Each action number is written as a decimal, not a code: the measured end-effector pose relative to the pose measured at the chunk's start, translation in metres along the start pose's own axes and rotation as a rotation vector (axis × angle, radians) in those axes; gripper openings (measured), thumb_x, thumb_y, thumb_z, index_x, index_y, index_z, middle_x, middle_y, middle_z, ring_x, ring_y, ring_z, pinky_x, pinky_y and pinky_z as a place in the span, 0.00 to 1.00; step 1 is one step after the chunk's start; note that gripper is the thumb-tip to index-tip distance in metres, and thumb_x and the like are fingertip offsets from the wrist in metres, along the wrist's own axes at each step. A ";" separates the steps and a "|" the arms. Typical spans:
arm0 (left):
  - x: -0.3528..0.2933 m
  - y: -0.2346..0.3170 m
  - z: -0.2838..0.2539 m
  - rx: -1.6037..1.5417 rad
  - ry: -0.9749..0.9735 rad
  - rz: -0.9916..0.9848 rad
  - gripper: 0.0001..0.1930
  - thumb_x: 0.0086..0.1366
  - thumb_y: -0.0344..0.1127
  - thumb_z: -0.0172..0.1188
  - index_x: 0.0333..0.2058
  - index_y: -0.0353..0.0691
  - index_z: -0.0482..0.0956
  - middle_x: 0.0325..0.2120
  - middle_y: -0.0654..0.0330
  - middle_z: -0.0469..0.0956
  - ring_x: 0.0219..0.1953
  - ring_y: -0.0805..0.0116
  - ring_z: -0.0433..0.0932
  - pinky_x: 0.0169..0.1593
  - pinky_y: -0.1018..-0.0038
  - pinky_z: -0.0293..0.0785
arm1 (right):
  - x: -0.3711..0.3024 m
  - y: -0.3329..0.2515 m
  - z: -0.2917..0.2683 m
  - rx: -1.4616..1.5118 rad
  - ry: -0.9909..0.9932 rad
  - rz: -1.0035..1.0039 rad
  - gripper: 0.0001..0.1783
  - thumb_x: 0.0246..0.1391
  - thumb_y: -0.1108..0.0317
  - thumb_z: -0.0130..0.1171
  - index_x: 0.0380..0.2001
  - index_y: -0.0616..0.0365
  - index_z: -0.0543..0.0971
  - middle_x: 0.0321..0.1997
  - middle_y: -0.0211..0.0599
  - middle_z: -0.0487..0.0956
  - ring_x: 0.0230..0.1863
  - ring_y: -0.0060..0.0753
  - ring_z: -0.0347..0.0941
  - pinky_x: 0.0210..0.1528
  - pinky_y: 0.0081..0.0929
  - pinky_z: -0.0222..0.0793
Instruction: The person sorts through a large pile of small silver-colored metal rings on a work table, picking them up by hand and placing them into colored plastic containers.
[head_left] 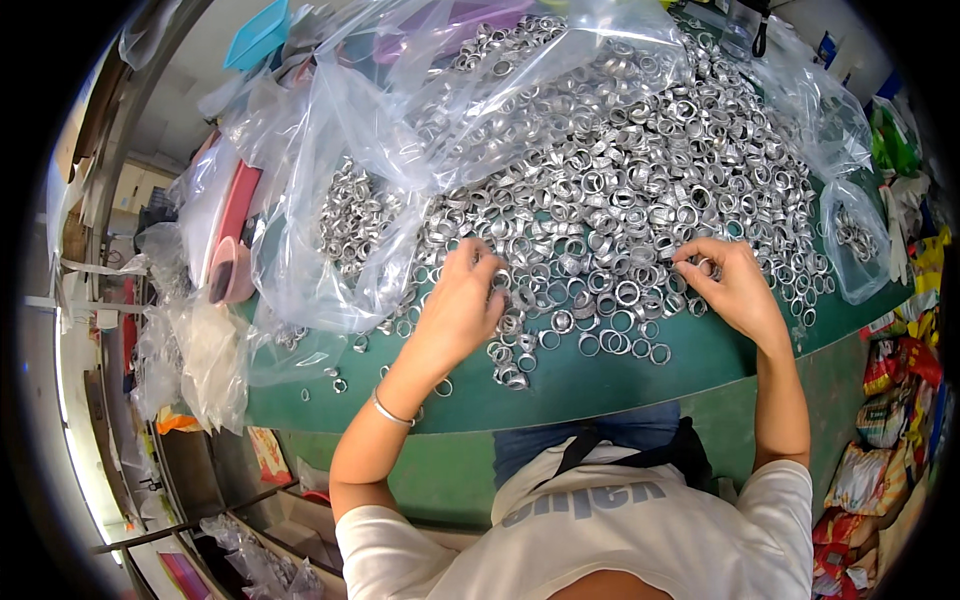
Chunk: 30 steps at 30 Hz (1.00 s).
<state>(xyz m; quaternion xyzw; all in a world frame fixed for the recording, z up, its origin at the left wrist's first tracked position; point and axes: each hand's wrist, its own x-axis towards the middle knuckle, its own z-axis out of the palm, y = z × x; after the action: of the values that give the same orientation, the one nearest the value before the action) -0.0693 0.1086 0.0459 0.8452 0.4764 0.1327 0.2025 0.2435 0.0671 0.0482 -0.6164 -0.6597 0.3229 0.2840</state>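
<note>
A wide heap of silver-coloured metal rings [640, 180] covers much of the green table [600, 395]. At the heap's near edge my left hand [462, 305] is closed, fingertips curled down among the rings; what they pinch is hidden. Farther right, my right hand [738, 288] has thumb and fingers drawn together around a ring [707, 268], just over the pile. Between my hands, loose rings [622, 320] lie scattered on the green top, with a small cluster [512, 372] closer to me. A clear plastic bag [350, 270] with rings inside rests left of my left hand.
Clear plastic sheeting [400, 130] drapes over the heap's far left. A smaller clear bag of rings [856, 235] lies at the table's right end. Pink containers [232, 270] and a blue tray [257, 35] are at left. Colourful packages [885, 410] are stacked at right.
</note>
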 end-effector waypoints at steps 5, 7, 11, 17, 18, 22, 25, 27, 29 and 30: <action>0.002 -0.003 0.004 -0.129 0.101 -0.066 0.14 0.57 0.24 0.56 0.43 0.33 0.71 0.41 0.51 0.66 0.41 0.54 0.70 0.46 0.67 0.67 | 0.002 -0.008 0.006 0.001 0.081 -0.077 0.10 0.50 0.79 0.48 0.35 0.66 0.77 0.24 0.38 0.72 0.23 0.28 0.68 0.27 0.23 0.62; 0.009 0.002 0.007 -0.132 0.145 -0.013 0.15 0.56 0.27 0.58 0.44 0.36 0.71 0.40 0.53 0.66 0.38 0.58 0.71 0.43 0.68 0.68 | 0.002 -0.009 0.008 -0.072 0.127 -0.137 0.16 0.45 0.82 0.46 0.39 0.63 0.76 0.34 0.41 0.73 0.27 0.34 0.70 0.31 0.25 0.64; 0.016 -0.004 0.016 -0.158 0.136 0.028 0.14 0.54 0.28 0.61 0.41 0.37 0.74 0.38 0.54 0.67 0.34 0.59 0.71 0.40 0.68 0.69 | 0.002 -0.011 0.024 -0.203 0.164 -0.297 0.23 0.40 0.84 0.48 0.42 0.57 0.76 0.49 0.37 0.72 0.29 0.40 0.73 0.32 0.33 0.68; 0.009 -0.013 0.019 -0.295 0.225 -0.039 0.08 0.53 0.22 0.58 0.34 0.34 0.75 0.26 0.58 0.72 0.24 0.68 0.70 0.30 0.75 0.67 | -0.009 0.000 0.026 -0.217 0.094 -0.241 0.18 0.41 0.83 0.50 0.38 0.57 0.77 0.52 0.35 0.72 0.25 0.39 0.73 0.29 0.32 0.68; 0.009 -0.013 0.020 -0.288 0.271 -0.003 0.09 0.55 0.21 0.54 0.37 0.34 0.74 0.22 0.59 0.74 0.22 0.73 0.68 0.27 0.79 0.65 | -0.009 0.000 0.023 -0.163 0.125 -0.223 0.15 0.44 0.83 0.50 0.37 0.59 0.77 0.48 0.34 0.73 0.24 0.31 0.71 0.26 0.25 0.66; 0.011 -0.016 0.016 -1.191 0.067 -0.332 0.13 0.59 0.23 0.47 0.43 0.30 0.69 0.30 0.54 0.76 0.22 0.76 0.67 0.24 0.84 0.63 | -0.010 -0.001 0.020 0.152 0.129 -0.108 0.13 0.47 0.81 0.51 0.37 0.59 0.77 0.41 0.32 0.74 0.25 0.21 0.67 0.25 0.17 0.61; 0.011 -0.005 0.007 -1.719 -0.008 -0.529 0.13 0.58 0.24 0.46 0.43 0.31 0.70 0.37 0.49 0.75 0.24 0.74 0.67 0.23 0.84 0.62 | -0.009 0.001 0.018 0.312 -0.044 -0.014 0.11 0.48 0.76 0.55 0.37 0.59 0.78 0.33 0.29 0.75 0.24 0.16 0.63 0.24 0.13 0.57; 0.010 0.005 0.006 -1.796 -0.047 -0.536 0.12 0.59 0.27 0.46 0.41 0.32 0.71 0.34 0.51 0.72 0.25 0.74 0.66 0.22 0.84 0.61 | -0.007 -0.004 0.020 0.262 -0.091 -0.021 0.10 0.48 0.75 0.56 0.37 0.59 0.78 0.30 0.27 0.73 0.23 0.16 0.62 0.24 0.14 0.57; 0.010 0.003 0.009 -1.924 -0.116 -0.540 0.11 0.60 0.29 0.48 0.40 0.32 0.72 0.29 0.56 0.71 0.24 0.75 0.66 0.22 0.85 0.60 | -0.006 -0.010 0.023 0.214 -0.137 -0.028 0.10 0.48 0.73 0.57 0.36 0.60 0.78 0.27 0.26 0.71 0.22 0.15 0.61 0.24 0.15 0.57; 0.014 -0.001 0.011 -1.844 -0.182 -0.464 0.09 0.62 0.32 0.50 0.36 0.32 0.74 0.21 0.63 0.68 0.22 0.78 0.64 0.21 0.84 0.57 | -0.003 -0.011 0.024 0.158 -0.086 -0.064 0.11 0.47 0.73 0.58 0.37 0.60 0.77 0.27 0.30 0.72 0.23 0.22 0.65 0.25 0.19 0.60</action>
<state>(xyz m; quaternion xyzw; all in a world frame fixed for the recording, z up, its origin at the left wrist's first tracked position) -0.0583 0.1187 0.0358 0.2446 0.3223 0.3463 0.8463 0.2186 0.0619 0.0415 -0.5564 -0.6631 0.3906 0.3133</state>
